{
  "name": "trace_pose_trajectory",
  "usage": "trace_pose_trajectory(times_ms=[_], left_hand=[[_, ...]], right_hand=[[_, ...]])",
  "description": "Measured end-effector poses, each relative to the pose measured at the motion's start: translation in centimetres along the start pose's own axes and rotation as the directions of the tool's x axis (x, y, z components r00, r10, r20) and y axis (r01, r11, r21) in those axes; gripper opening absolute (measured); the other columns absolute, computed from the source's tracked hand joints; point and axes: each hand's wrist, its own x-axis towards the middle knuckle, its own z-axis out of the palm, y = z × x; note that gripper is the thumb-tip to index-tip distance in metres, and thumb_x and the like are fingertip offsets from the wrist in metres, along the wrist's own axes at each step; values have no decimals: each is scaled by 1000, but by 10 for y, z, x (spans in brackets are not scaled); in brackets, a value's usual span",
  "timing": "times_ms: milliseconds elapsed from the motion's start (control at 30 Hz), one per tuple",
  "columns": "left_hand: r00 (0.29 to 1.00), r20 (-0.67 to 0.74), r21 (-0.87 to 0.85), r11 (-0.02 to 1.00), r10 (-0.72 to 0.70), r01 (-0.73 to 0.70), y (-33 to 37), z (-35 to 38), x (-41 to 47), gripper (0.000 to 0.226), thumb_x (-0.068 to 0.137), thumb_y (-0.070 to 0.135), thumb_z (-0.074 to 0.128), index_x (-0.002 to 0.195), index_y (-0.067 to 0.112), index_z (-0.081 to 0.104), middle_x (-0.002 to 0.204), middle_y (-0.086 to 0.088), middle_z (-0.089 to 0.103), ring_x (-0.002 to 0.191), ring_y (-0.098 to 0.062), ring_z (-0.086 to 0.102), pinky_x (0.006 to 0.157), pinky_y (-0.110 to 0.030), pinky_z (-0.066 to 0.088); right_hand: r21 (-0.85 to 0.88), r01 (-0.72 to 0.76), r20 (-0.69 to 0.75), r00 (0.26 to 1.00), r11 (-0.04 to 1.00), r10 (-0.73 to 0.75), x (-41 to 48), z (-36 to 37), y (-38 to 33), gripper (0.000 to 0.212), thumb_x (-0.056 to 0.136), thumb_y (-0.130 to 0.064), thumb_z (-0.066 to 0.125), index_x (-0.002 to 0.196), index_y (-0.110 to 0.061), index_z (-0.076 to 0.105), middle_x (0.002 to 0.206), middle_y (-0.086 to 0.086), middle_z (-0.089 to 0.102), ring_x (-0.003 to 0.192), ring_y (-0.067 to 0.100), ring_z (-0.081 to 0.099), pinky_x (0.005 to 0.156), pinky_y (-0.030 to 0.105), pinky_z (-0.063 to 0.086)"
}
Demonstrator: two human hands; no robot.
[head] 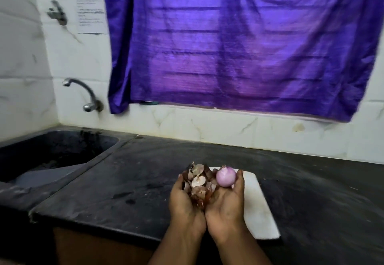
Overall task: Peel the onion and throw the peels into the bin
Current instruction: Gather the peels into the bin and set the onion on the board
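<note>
The smooth, round, pale-purple peeled onion (226, 176) sat at the fingertips of the right hand (225, 206), palm up and curled around it. Beside it, touching along the inner edge, the left hand (184, 204) lay cupped upward, heaped with dry, papery brown onion peels (198, 182) in curled, brittle flakes. Both hands hovered over the dark, scuffed stone countertop (124, 171), partly hiding a flat white rectangular cutting board (257, 202) beneath them. A dark sunken sink (52, 152) with a curved metal tap (83, 94) lay to the left; a creased purple curtain (239, 46) hung behind.
</note>
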Motion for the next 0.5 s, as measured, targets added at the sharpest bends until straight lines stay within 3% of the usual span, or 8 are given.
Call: trace_pose_trajectory(times_ms=[67, 100, 233, 333, 433, 500], left_hand=[[996, -14, -44, 996, 83, -83, 32, -14, -22, 55, 105, 37, 37, 96, -3, 74, 94, -26, 78, 74, -36, 79, 80, -42, 57], [994, -11, -66, 992, 111, -112, 48, -24, -32, 56, 105, 39, 37, 97, -2, 74, 93, -26, 78, 74, -36, 79, 80, -42, 56], [956, -158, -146, 952, 247, -270, 110, -80, -72, 50, 104, 38, 40, 104, 0, 73, 101, -23, 76, 88, -37, 75, 90, -44, 56], [896, -305, -145, 915, 322, -377, 143, -143, -102, 49, 105, 38, 39, 113, 2, 71, 114, -24, 73, 108, -39, 71, 103, -48, 52], [799, -490, -128, 878, 348, -461, 163, -218, -124, 50, 106, 36, 37, 127, 2, 66, 126, -24, 69, 112, -40, 69, 100, -47, 53], [723, -612, -124, 864, 320, -488, 168, -267, -131, 51, 107, 34, 37, 129, -2, 66, 127, -26, 70, 110, -40, 68, 98, -47, 53]], right_hand=[[33, -68, 87, 994, 997, 65, -13, 18, 29, 76, 95, -68, 39, 73, -9, 82, 93, 19, 78, 93, 36, 71, 92, 47, 52], [43, -114, 120, 987, 993, 108, -20, 26, 47, 76, 94, -69, 39, 72, -10, 82, 92, 18, 77, 92, 35, 71, 91, 46, 53], [-55, -305, 159, 937, 951, 310, -51, 47, 133, 77, 93, -72, 38, 95, -6, 77, 111, 23, 75, 106, 39, 69, 109, 51, 47], [-129, -461, 139, 868, 878, 476, -82, 45, 203, 79, 93, -73, 36, 98, -8, 79, 122, 23, 74, 110, 36, 72, 104, 49, 51], [-205, -645, 33, 748, 737, 663, -108, 26, 274, 83, 91, -75, 38, 120, -4, 71, 134, 26, 67, 125, 40, 65, 106, 48, 50], [-242, -725, -64, 675, 645, 735, -118, 9, 313, 89, 92, -75, 38, 128, 0, 67, 124, 25, 73, 113, 38, 70, 92, 45, 55]])
